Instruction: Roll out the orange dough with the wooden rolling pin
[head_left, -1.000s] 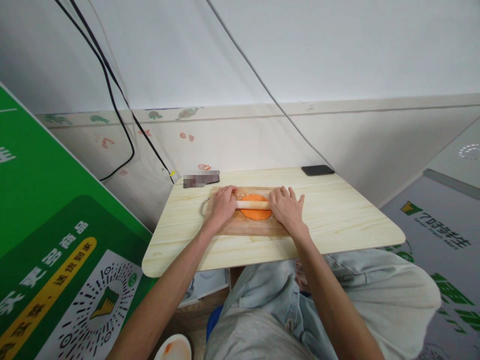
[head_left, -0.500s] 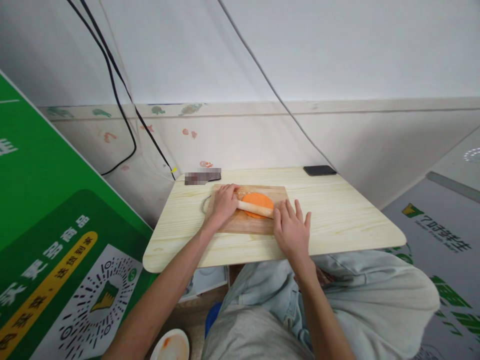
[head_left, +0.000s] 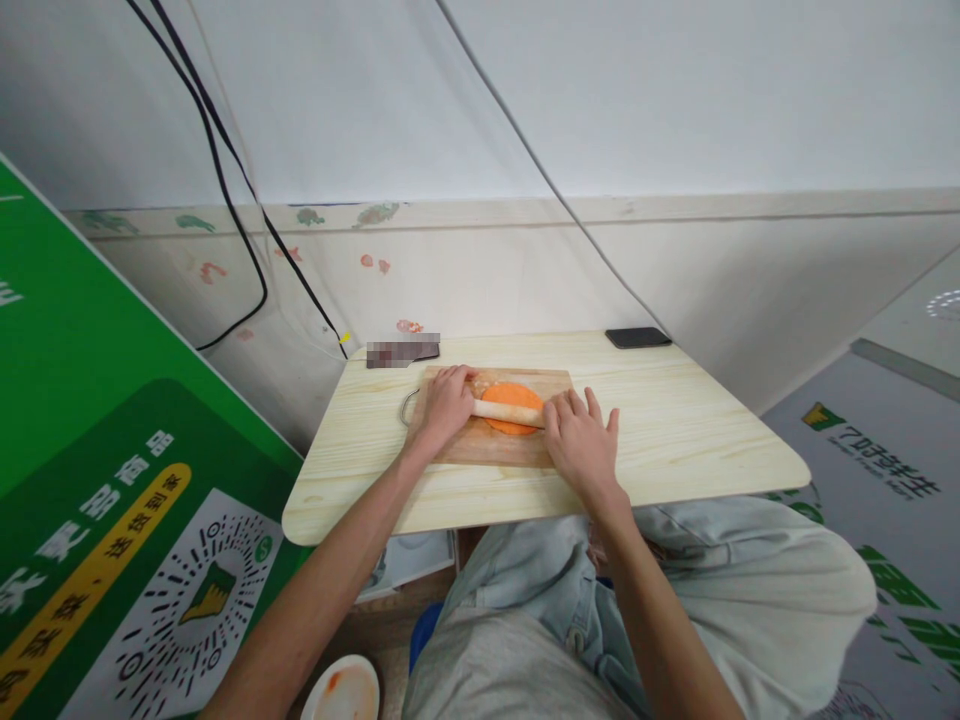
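A flat orange round of dough (head_left: 514, 393) lies on a wooden cutting board (head_left: 487, 452). Across it rests a pale wooden rolling pin (head_left: 510, 412), running from left to right. My left hand (head_left: 444, 408) is closed over the pin's left end, its wrist above the board's left side. At the other end my right hand (head_left: 581, 440) bends its fingers over the pin, with the outer fingers somewhat apart. Both tips of the pin are hidden under my hands.
The board lies on a light wood-patterned table (head_left: 697, 440). A black phone (head_left: 637, 338) sits at the back right, and a partly blurred dark device (head_left: 424, 351) at the back left. A metal loop (head_left: 406, 408) juts from the board's left edge. Below stands a stained white dish (head_left: 349, 690).
My right hand has shifted slightly up and inward, its fingers further over the pin. The pin lies more level and a little farther from me. My left hand stays on its end.
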